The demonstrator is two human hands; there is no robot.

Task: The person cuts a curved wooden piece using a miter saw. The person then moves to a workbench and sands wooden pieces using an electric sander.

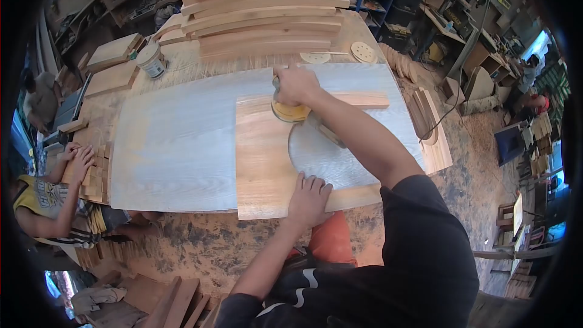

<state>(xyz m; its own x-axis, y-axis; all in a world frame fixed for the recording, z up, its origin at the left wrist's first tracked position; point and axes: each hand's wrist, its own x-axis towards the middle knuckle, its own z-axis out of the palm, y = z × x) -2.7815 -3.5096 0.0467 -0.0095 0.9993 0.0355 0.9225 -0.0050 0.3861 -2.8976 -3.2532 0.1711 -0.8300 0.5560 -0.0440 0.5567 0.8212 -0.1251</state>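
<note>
A yellow sander rests on the upper part of a pale wooden panel with a large curved cutout. My right hand is wrapped over the sander's top, hiding most of its body. At the panel's near edge, my left hand lies with its fingers spread on the wood beside the cutout. Beneath the panel is a grey wood-grained board, which shows through the cutout.
Curved wooden planks are stacked at the back. A white tub stands back left, and sanding discs lie back right. Another person's hands rest on wood blocks at left. A cable hangs at right.
</note>
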